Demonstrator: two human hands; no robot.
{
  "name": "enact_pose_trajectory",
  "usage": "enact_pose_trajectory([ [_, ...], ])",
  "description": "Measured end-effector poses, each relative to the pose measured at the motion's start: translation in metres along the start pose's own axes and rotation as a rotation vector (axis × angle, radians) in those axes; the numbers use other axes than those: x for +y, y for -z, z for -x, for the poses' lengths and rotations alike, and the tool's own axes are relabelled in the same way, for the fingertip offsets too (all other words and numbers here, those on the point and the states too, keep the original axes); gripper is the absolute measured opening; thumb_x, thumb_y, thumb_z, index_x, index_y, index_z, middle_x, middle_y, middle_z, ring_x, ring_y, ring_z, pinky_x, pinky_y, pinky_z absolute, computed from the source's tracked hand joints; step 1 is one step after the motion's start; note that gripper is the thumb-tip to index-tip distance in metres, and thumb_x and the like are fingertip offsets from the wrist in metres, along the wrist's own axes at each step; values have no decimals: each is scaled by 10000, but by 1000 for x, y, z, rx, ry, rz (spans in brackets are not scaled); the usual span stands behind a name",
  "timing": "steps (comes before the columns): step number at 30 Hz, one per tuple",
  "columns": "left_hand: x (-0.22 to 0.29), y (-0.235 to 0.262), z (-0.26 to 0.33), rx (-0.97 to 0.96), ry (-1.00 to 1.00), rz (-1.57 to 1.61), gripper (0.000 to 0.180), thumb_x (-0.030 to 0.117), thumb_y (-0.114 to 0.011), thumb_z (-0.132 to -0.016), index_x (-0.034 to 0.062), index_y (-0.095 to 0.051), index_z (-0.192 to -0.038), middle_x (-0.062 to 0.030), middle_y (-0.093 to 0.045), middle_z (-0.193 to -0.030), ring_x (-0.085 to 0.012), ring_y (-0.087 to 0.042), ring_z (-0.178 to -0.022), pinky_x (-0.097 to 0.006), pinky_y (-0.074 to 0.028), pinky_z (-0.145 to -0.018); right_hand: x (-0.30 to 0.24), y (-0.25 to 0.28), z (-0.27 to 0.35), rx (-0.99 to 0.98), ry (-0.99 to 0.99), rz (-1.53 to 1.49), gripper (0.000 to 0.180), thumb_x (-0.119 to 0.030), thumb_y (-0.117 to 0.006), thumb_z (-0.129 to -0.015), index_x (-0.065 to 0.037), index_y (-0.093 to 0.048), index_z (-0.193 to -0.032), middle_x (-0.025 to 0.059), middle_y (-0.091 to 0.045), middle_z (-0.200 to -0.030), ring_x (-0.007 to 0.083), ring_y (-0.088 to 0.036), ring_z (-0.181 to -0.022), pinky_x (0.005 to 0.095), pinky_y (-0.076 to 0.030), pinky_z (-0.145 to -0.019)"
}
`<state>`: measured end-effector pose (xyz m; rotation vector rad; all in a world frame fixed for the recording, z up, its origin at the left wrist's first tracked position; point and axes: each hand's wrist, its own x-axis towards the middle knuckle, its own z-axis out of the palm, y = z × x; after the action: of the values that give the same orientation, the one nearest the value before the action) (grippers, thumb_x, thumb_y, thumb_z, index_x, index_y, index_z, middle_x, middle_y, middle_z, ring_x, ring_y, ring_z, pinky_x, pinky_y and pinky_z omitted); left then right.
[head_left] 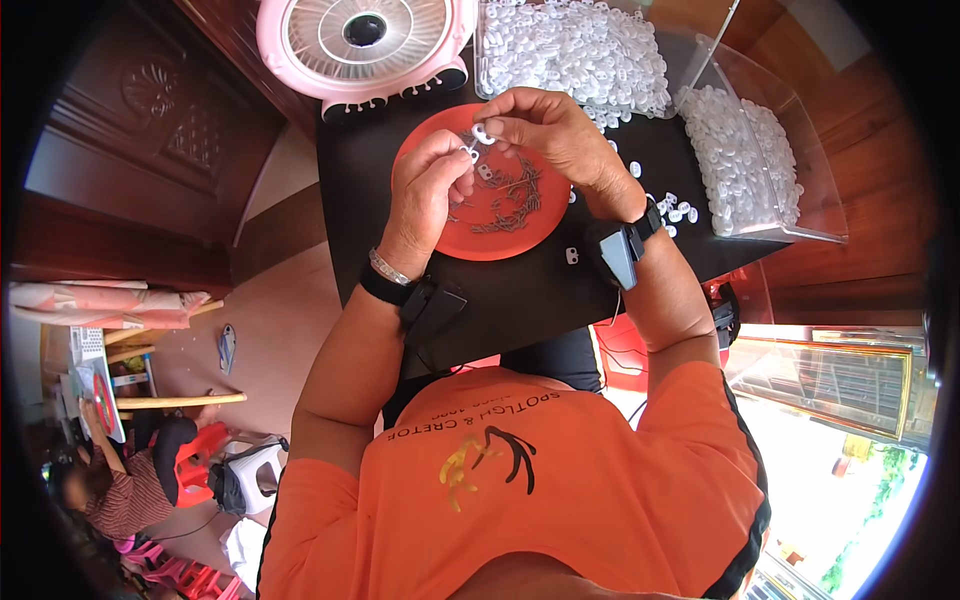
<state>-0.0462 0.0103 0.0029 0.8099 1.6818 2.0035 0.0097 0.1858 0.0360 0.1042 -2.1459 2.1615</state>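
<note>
- A white clip is pinched at the tips of the right hand's thumb and index finger; its long axis appears slanted down toward the right.
- A second clip is held at the left hand's fingertips, just beside the first; its direction cannot be told.
- Both hands are nearly closed, fingers curled, and turned inward over the red plate.
- Metal pins are strewn on the plate, which is set on a black table.
</note>
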Motion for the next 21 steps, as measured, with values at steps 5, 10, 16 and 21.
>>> enact_pose_trajectory([
  [5,3,-1,1,-17,38,-49,195,188,-498,-848,51,-518,-709,-2,-507,-603,-77,-472,-556,-215,-360,-523,3,3,-2,-63,12,-1,153,-95,-615,-875,-7,-637,-998,-2,-624,-824,55,-535,-707,193,-455,-673],
  [10,2,1,0,-37,48,-65,202,191,-477,-861,55,-509,-715,-17,-513,-635,-94,-490,-589,-223,-371,-555,2,2,-1,-49,32,-20,165,-89,-610,-876,-8,-629,-1019,-3,-622,-836,55,-539,-717,196,-460,-684],
  [16,6,0,2,18,50,97,179,181,-474,-853,45,-502,-739,-65,-577,-728,-128,-543,-641,-231,-408,-591,6,2,-1,-57,53,-35,179,-30,-586,-862,-2,-619,-1036,12,-626,-872,60,-558,-758,203,-469,-710],
  [21,4,1,2,20,-17,166,163,164,-470,-854,42,-505,-751,-75,-584,-737,-134,-547,-644,-234,-411,-593,7,-1,-1,-81,43,-47,184,-4,-587,-844,3,-623,-1025,28,-637,-890,72,-574,-793,212,-474,-726],
])
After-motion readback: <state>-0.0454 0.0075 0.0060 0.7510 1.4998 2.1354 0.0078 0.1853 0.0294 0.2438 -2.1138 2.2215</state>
